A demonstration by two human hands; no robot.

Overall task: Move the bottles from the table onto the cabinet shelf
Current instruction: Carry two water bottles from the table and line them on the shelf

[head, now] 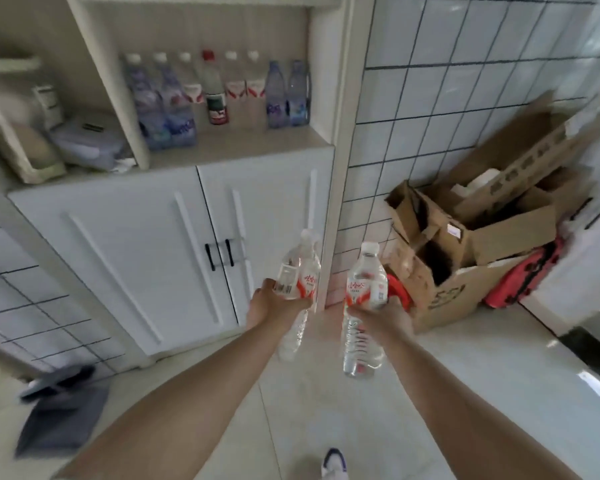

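My left hand (274, 303) grips a clear water bottle (300, 271) with a red-and-white label around its middle, cap pointing up. In my right hand (383, 315) sits a second bottle of the same kind (364, 296), white cap up. Both are held in front of the white cabinet doors (174, 244), well below the open cabinet shelf (243, 147). On that shelf stands a row of several bottles (219, 91): blue-labelled ones at both ends, a red-capped one and red-and-white-labelled ones between. The table is out of view.
A pile of open cardboard boxes (471, 244) with red items beneath fills the tiled corner on the right. A bag and a plastic container (87, 140) sit on the counter left of the shelf. A grey dustpan (59, 410) lies on the floor at left.
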